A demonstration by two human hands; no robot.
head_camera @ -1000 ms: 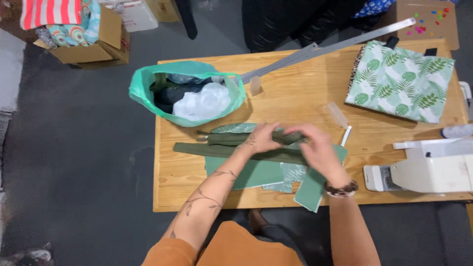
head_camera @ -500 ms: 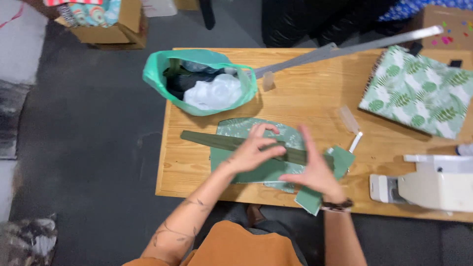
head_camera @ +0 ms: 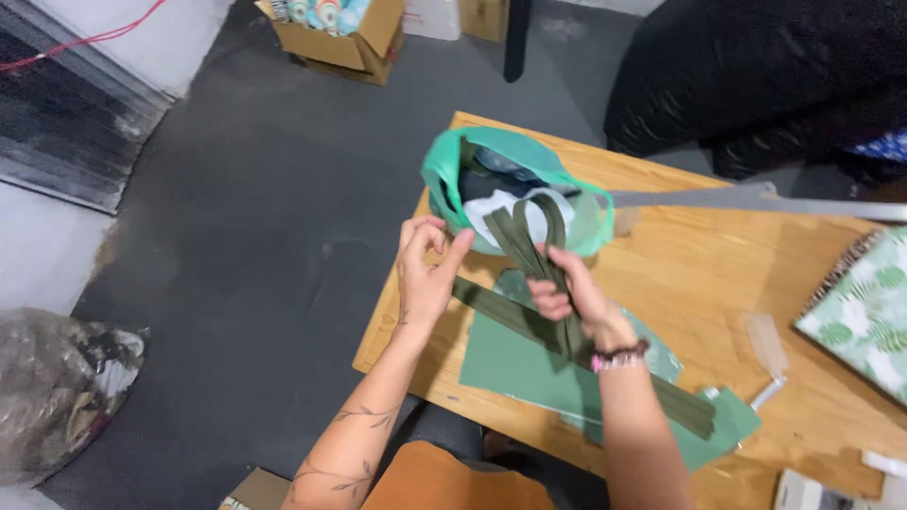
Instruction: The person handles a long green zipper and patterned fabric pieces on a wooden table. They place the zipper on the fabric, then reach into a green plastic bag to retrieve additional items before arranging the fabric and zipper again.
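Observation:
My right hand (head_camera: pixel 565 295) grips a folded bundle of dark olive fabric strap (head_camera: pixel 529 238), lifted above the wooden table (head_camera: pixel 699 264). The strap's loose end trails down across green fabric pieces (head_camera: pixel 529 364) that lie on the table. My left hand (head_camera: pixel 425 272) is raised beside the strap with its fingers apart and the thumb and forefinger curled; it holds nothing that I can see. Behind the strap sits a teal plastic bag (head_camera: pixel 444 175) with dark and white cloth inside.
A long grey metal ruler (head_camera: pixel 756 201) lies across the table's far side. A leaf-patterned notebook (head_camera: pixel 864 316) is at the right edge, with a small clear plastic piece (head_camera: pixel 767 343) near it. A cardboard box (head_camera: pixel 331 33) and a grey bag (head_camera: pixel 57 382) stand on the dark floor.
Both hands lifted off the table; the right hand gathered the olive strap into a folded bundle and raised it. The view swung right and closer.

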